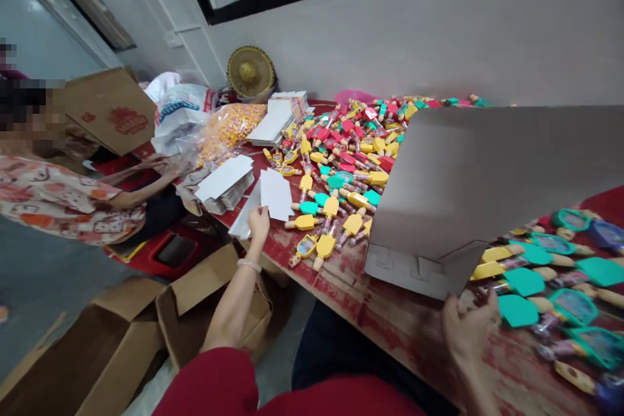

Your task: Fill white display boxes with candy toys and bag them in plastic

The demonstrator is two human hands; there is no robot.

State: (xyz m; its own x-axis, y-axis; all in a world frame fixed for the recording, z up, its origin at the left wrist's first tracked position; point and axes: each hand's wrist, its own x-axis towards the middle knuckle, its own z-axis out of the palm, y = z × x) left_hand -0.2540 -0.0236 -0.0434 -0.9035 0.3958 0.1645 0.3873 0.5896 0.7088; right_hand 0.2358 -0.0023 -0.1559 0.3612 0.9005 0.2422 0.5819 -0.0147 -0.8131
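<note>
My left hand pinches the lower edge of a white flat carton, which is raised over another white piece at the table's edge. A bracelet is on that wrist. At the near corner of a large grey-brown cardboard piece, my right hand has its fingers curled in among the toys. What those fingers hold is not clear. Popsicle-shaped toys in yellow, green and red, with clear tubes, lie heaped behind the cardboard. More green ones lie right of my right hand.
Stacks of white cartons stand on the worn red table. A plastic bag of small orange items lies beyond. At left a co-worker sits on a red stool. Open cardboard boxes stand on the floor. A straw hat rests by the wall.
</note>
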